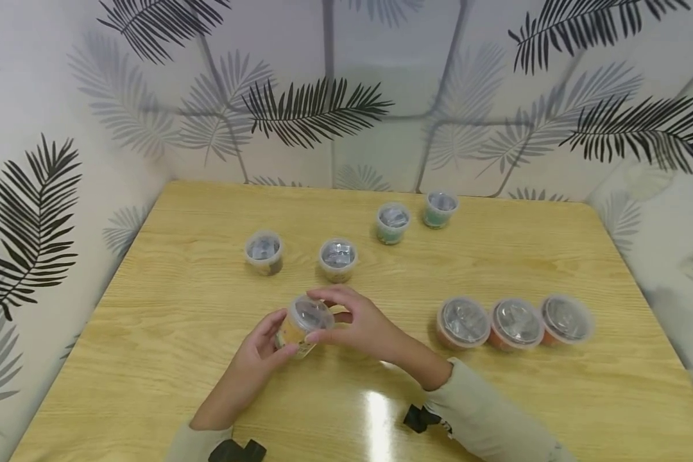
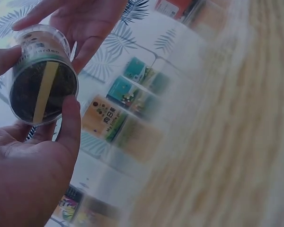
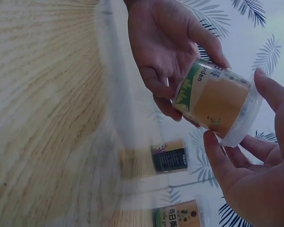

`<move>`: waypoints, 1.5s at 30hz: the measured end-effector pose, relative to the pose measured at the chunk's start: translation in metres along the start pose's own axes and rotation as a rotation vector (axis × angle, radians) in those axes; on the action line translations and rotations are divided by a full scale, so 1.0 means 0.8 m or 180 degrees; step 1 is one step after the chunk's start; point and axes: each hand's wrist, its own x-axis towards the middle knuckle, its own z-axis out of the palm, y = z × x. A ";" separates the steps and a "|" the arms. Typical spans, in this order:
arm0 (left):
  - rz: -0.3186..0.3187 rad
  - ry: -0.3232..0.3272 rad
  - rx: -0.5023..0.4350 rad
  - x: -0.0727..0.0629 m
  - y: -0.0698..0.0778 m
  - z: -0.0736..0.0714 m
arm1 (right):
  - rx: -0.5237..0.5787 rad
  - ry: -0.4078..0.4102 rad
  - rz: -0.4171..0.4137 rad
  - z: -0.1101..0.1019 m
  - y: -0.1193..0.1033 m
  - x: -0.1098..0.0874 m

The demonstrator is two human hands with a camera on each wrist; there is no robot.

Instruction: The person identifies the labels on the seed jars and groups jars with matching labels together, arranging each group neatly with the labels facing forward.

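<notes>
Near the middle of the table, both hands hold a clear plastic planting cup (image 1: 292,330) with an orange and green label printed "garden". My left hand (image 1: 253,362) grips it near the base, thumb and fingers on opposite sides. With thumb and fingers, my right hand (image 1: 365,326) holds the rim of the clear lid (image 3: 244,118). The cup is tilted above the tabletop. Its underside (image 2: 28,92) faces the left wrist camera, showing dark contents and a tan strip. Just beyond the hands stand an orange-labelled cup (image 1: 337,258) and a dark-labelled cup (image 1: 264,251).
Two teal-labelled cups, a nearer one (image 1: 392,222) and a farther one (image 1: 439,209), stand toward the back edge. At the right, three lidded reddish cups (image 1: 516,324) form a row. The wooden table (image 1: 167,308) meets a leaf-patterned covering (image 1: 381,154) behind it.
</notes>
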 end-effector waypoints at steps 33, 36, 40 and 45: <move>0.0297 0.0505 0.0253 0.000 0.011 0.000 | -0.0166 0.0071 0.0051 0.006 0.001 0.010; 0.0287 0.0521 0.0225 0.002 0.012 0.001 | -0.0312 0.0152 0.0068 0.008 0.003 0.011; 0.0209 0.0752 0.0354 0.007 0.010 0.000 | -0.0491 0.0200 0.0050 0.017 0.007 0.018; 0.0021 0.0947 0.0638 0.009 0.012 -0.007 | -0.0710 0.0174 0.0029 0.030 0.014 0.032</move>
